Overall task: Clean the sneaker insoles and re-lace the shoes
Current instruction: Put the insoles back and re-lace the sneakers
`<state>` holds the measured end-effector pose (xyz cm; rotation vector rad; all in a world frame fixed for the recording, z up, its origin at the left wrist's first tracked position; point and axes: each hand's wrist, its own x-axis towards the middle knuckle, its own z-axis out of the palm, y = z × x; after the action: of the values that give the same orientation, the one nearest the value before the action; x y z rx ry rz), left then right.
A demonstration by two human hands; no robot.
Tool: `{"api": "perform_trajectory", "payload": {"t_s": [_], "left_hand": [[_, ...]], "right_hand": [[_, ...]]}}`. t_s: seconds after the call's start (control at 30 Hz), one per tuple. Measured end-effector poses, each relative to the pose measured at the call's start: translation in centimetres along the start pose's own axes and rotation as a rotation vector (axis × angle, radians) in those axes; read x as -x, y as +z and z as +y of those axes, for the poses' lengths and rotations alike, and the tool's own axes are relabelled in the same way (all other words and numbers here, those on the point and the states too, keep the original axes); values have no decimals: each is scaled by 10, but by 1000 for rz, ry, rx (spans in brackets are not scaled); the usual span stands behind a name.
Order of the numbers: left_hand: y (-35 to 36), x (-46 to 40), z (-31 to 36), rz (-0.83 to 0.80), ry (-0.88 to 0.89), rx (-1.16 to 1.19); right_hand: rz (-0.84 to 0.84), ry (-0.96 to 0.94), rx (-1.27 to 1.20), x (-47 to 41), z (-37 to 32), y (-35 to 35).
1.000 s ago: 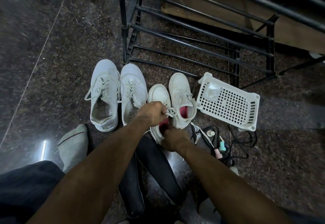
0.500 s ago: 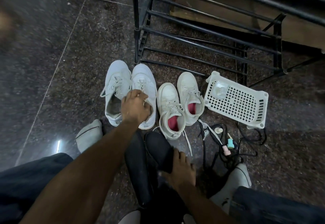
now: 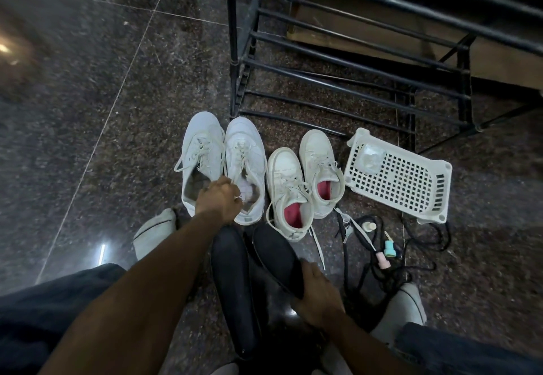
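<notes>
While four white sneakers (image 3: 249, 168) stand (two pairs), left fingers (image 3: 219, 202) grip collar, right fingers (image 3: 316, 295) clamp insole (image 3: 276, 252).

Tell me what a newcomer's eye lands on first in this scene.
Four white sneakers stand in a row on the dark floor, the right-hand pair pink inside. The left hand grips the heel of the second sneaker, while the right hand holds a black insole nearer the person.
</notes>
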<state>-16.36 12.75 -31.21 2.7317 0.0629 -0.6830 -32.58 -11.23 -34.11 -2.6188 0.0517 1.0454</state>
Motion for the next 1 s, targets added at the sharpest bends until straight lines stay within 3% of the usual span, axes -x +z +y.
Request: {"api": "perform_trajectory", "payload": {"t_s": [0.23, 0.43, 0.5, 0.6, 0.67, 0.8, 0.9, 1.0], "left_hand": [[6, 14, 2, -16, 5, -80], [2, 18, 4, -88, 15, -50], [-3, 13, 1, -58, -6, -40], [-4, 1, -4, 114, -70, 23], [-2, -6, -4, 165, -86, 28], [1, -17, 1, 95, -133, -45], [6, -18, 2, 166, -157, -58], [5, -14, 1, 211, -188, 18]], "right_hand": [[189, -91, -169, 25, -16, -30], [319, -86, -600, 1, -54, -50], [348, -112, -717, -15, -67, -58], [277, -176, -901, -33, -89, -73], [191, -207, -908, -45, -103, -78], [89, -187, -815, -64, -117, -70], [93, -180, -688, -63, -111, -61], [113, -195, -718, -59, -104, -57]]}}
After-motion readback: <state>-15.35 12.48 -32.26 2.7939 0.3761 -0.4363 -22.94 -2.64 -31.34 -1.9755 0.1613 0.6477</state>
